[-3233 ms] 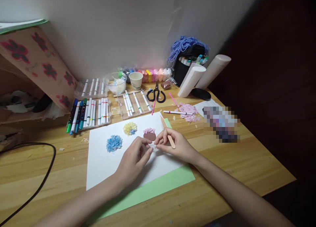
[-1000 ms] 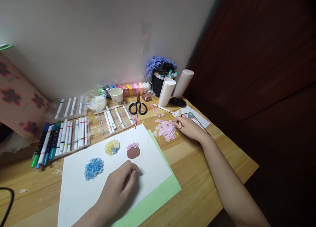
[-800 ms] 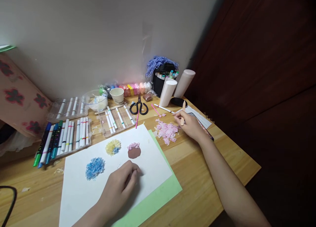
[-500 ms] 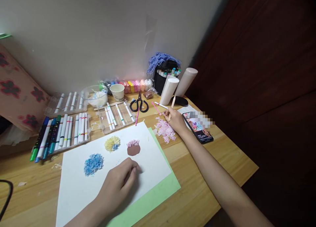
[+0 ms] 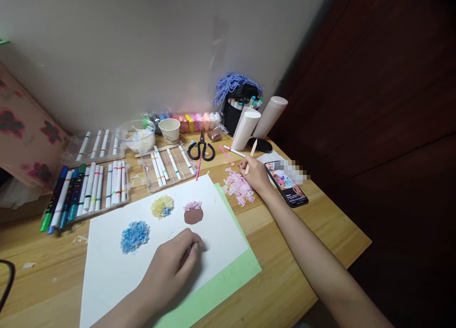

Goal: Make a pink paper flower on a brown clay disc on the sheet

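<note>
Broadly, on the bench, white paper lies toward the near edge under the curled left hand, its grip unclear; toward the right edge, beside pink scraps, the right hand grips a stick.

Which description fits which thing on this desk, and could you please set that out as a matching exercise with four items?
Things:
1. wooden stick
2. phone
3. brown disc
4. scissors

Descriptions:
A. pink scraps along its far edge
B. black-handled
C. held in the right hand
D. screen lit

Pairs: 1-C, 2-D, 3-A, 4-B
</note>
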`<control>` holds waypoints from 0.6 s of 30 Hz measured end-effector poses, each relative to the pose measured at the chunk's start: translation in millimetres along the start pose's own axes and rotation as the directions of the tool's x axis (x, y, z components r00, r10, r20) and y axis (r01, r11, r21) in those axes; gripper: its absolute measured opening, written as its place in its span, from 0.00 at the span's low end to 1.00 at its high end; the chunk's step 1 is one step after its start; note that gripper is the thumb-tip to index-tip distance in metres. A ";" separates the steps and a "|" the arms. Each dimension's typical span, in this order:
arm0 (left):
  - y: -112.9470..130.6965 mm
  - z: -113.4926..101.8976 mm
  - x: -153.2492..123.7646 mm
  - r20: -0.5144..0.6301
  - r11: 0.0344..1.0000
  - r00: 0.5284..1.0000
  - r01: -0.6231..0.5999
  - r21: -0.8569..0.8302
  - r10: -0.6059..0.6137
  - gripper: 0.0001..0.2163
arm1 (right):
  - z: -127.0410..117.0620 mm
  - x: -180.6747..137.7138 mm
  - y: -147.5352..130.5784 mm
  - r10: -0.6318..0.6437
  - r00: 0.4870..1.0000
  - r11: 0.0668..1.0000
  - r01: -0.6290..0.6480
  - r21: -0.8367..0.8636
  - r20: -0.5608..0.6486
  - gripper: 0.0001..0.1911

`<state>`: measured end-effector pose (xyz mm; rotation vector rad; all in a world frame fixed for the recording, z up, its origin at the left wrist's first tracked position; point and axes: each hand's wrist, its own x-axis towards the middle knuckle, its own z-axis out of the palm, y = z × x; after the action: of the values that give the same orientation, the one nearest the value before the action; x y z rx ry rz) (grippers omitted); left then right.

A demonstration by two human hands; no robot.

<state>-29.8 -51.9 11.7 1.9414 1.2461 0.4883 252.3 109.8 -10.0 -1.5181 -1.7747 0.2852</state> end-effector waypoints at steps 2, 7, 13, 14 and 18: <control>0.3 0.2 -0.2 -0.012 1.000 1.000 -0.004 0.015 0.004 0.12 | -4.2 -5.2 -10.1 0.031 0.999 0.996 -0.029 0.090 -0.016 0.11; 0.8 1.4 -1.2 -0.062 1.000 0.998 -0.013 0.021 0.014 0.11 | -6.5 -28.3 -50.4 0.161 0.955 0.750 -0.283 0.598 0.249 0.17; 0.0 0.5 -0.4 -0.214 0.995 0.973 0.076 -0.067 -0.089 0.10 | 2.7 -60.6 -98.3 -0.009 0.872 0.659 -0.363 0.658 0.490 0.16; 0.1 0.3 -0.1 -0.233 0.993 0.967 0.084 -0.085 -0.102 0.10 | 4.2 -65.8 -104.0 -0.031 0.859 0.671 -0.361 0.647 0.512 0.15; 1.3 0.4 0.9 -0.275 0.989 0.955 0.072 -0.132 -0.106 0.09 | 8.5 -83.4 -119.0 -0.115 0.829 0.733 -0.301 0.610 0.547 0.13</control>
<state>-28.3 -51.6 12.4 1.7475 1.4398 0.7972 157.7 4.4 23.7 -1.0176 -1.6972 1.4055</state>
